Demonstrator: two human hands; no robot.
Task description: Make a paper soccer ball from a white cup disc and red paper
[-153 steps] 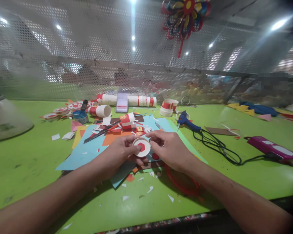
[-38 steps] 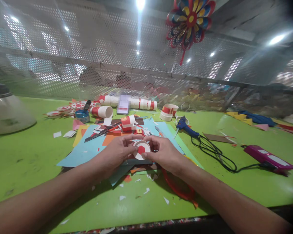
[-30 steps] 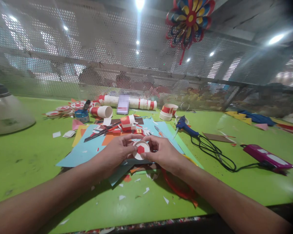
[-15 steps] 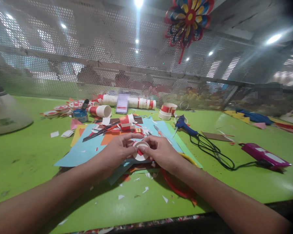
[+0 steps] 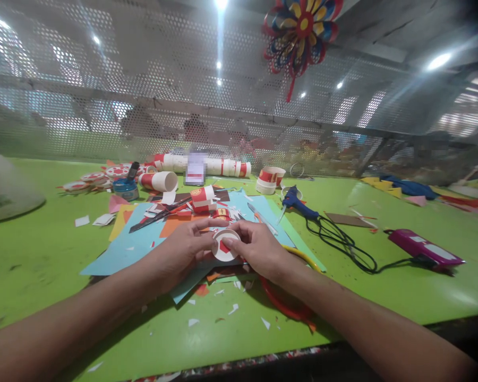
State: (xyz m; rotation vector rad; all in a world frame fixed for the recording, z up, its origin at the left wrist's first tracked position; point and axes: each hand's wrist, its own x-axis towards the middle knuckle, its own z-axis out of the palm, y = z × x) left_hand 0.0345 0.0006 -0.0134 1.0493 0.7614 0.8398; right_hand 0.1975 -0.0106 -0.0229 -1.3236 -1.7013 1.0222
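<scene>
A round white paper cup bottom with a raised rim is held between my hands, its inside facing me. On it lies a small red paper piece. My right hand grips the rim from the right, with the thumb pressed over the red piece. From the left, my left hand pinches the edge between thumb and fingers, its index finger stretched out above. Just beyond my fingers, cut red-and-white paper cup pieces lie among scraps on light blue paper.
A blue glue gun with a black cord lies to the right, near a purple box. Scissors and a craft knife rest on the paper. Behind stand a blue jar and a long cup tube.
My left fingers have eased slightly outward along the rim, and more of the cup bottom's face and the red piece shows. The view has shifted slightly.
</scene>
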